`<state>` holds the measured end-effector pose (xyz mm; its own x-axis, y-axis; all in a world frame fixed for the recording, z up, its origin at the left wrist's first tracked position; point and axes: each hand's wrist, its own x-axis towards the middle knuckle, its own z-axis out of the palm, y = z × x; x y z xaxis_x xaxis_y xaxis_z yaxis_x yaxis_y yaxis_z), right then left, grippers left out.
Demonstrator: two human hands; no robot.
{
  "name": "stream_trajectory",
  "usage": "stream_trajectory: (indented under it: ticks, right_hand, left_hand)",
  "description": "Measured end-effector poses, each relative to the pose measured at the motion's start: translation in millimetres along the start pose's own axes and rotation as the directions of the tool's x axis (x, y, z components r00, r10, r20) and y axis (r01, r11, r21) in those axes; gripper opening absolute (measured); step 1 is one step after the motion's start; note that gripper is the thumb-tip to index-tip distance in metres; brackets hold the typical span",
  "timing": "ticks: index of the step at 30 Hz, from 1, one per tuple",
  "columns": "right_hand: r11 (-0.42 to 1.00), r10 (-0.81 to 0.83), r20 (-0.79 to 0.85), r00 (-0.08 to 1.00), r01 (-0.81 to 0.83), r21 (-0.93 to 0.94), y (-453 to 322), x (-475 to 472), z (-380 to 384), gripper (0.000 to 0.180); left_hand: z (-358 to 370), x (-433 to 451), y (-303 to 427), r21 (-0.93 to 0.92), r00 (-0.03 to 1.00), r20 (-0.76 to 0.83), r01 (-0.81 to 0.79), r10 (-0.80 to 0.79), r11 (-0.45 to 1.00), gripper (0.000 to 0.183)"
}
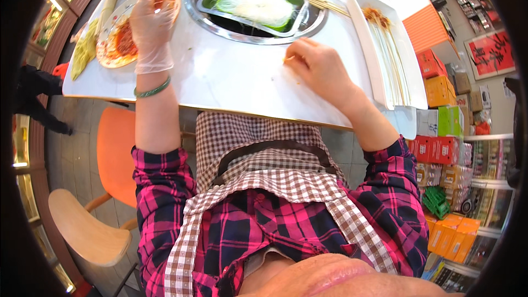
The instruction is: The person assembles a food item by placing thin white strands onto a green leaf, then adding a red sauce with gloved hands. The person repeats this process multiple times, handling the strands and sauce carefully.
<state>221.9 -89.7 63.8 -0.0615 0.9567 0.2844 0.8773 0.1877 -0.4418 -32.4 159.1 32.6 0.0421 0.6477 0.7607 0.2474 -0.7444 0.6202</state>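
My left hand [153,20], in a clear plastic glove smeared with red sauce, is raised with curled fingers beside a patterned plate [106,58]. Red saucy food [125,41] lies on that plate; whether the glove holds any is hidden. Bare and curled, my right hand [315,64] rests low over the white tabletop [231,78]. A tiny orange bit shows at its fingertips, and I cannot tell if they pinch it. Beyond it, a metal tray [297,29] holds white thread-like food [255,6] on something green. Bamboo skewers [324,3] lie beside that tray.
The metal tray sits over a round steel-rimmed recess [198,20]. To the right, a white tray [363,45] holds sauced skewers [385,41]. A yellow-green cloth [84,53] lies at left. An orange chair [117,152] and stacked boxes [437,148] flank me; a person [37,95] stands far left.
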Motion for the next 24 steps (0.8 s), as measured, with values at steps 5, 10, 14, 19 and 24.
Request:
stream_trajectory:
  ticks: [5,10,14,19,24]
  right_hand:
    - [0.976,-0.198,0.113,0.974,0.186,0.108,-6,-22,3,0.007]
    - [0.992,-0.121,0.054,0.991,0.122,-0.028,21,-11,4,0.008]
    - [0.991,0.036,0.025,0.999,-0.033,-0.128,20,-5,8,0.013]
    - [0.947,0.160,-0.013,0.987,-0.158,-0.279,-16,0,23,0.014]
    - [0.956,0.190,0.031,0.981,-0.177,-0.233,-28,-1,29,0.012]
  left_hand:
    - [15,-5,2,-0.219,0.995,0.005,0.093,-0.095,0.971,0.030]
    - [18,-7,-10,-0.253,0.995,-0.001,0.095,-0.099,0.963,0.028]
    - [-10,-8,-20,0.030,0.999,-0.025,-0.032,0.032,0.999,0.028]
    - [-61,-34,-25,-0.004,0.998,-0.056,-0.034,0.034,0.999,0.027]
    - [-83,-46,-31,-0.054,0.998,-0.055,0.005,-0.008,0.999,0.027]
